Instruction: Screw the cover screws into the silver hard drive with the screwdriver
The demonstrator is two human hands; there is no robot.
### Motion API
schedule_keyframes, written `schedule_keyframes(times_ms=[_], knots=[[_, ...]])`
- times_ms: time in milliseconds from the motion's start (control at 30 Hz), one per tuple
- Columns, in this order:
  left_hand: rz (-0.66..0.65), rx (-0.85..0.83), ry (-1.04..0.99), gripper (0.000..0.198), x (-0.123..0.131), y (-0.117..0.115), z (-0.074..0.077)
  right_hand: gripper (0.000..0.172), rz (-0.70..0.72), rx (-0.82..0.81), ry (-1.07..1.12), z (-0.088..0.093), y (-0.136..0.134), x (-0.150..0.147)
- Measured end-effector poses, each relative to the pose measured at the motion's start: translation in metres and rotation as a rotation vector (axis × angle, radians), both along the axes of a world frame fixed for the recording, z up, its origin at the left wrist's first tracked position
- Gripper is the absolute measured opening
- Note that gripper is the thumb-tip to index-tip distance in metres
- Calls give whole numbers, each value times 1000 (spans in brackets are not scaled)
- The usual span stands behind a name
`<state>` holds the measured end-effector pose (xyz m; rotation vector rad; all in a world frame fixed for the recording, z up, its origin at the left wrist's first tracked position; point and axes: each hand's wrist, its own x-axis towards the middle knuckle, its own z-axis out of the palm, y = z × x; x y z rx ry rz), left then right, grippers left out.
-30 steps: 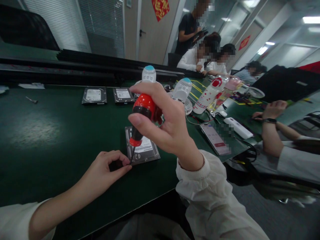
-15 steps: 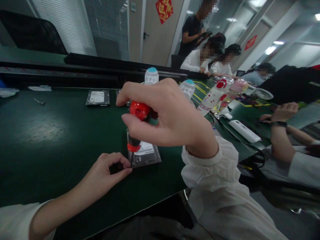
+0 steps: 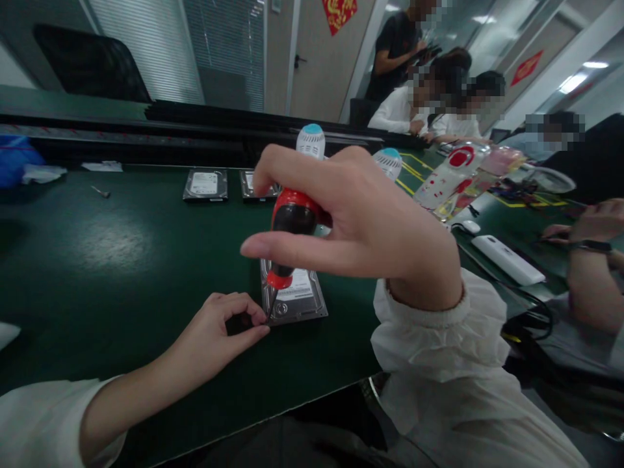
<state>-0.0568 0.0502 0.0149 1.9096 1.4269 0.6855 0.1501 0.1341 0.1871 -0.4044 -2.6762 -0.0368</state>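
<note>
My right hand [image 3: 361, 221] is wrapped round the red and black handle of a screwdriver [image 3: 290, 224] that stands nearly upright. Its tip rests at the near left corner of a silver hard drive [image 3: 297, 300] lying flat on the green table [image 3: 97, 260]. My left hand [image 3: 221, 328] lies on the table just left of that corner, thumb and fingers curled into a pinch close to the screwdriver tip. What the pinch holds, if anything, is hidden.
Two more hard drives [image 3: 205, 184] [image 3: 258, 188] lie further back. Two white fans [image 3: 311, 140] with teal caps, a white bottle [image 3: 446, 179], a white power bank [image 3: 507, 260] and cables sit to the right. A co-worker's arm [image 3: 585, 273] rests at the right edge; other people sit beyond.
My right hand has turned round the screwdriver handle and sits slightly lower and to the right. The left hand has kept its pinch at the drive's corner. The view has shifted a little.
</note>
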Motion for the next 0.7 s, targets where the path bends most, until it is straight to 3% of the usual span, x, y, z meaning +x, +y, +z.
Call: schedule_keyframes(times_ms=[67,200,367,533,633,700], knots=[[-2,4,-4,16,0,0,1,32,-25,23,12,0,0,-1],[-3,4,-6,14,-1,0,1,34,62,-18,-18,0,1,0],[-5,-11,-12,12,-1,0,1,36,7,32,18,0,3,0],[0,-7,-17,13,0,0,0,45,138,-62,-27,3,3,0],[3,-5,-2,14,0,0,1,48,45,-16,-6,2,3,0],[6,-2,5,14,-1,0,0,42,-11,30,18,2,3,1]])
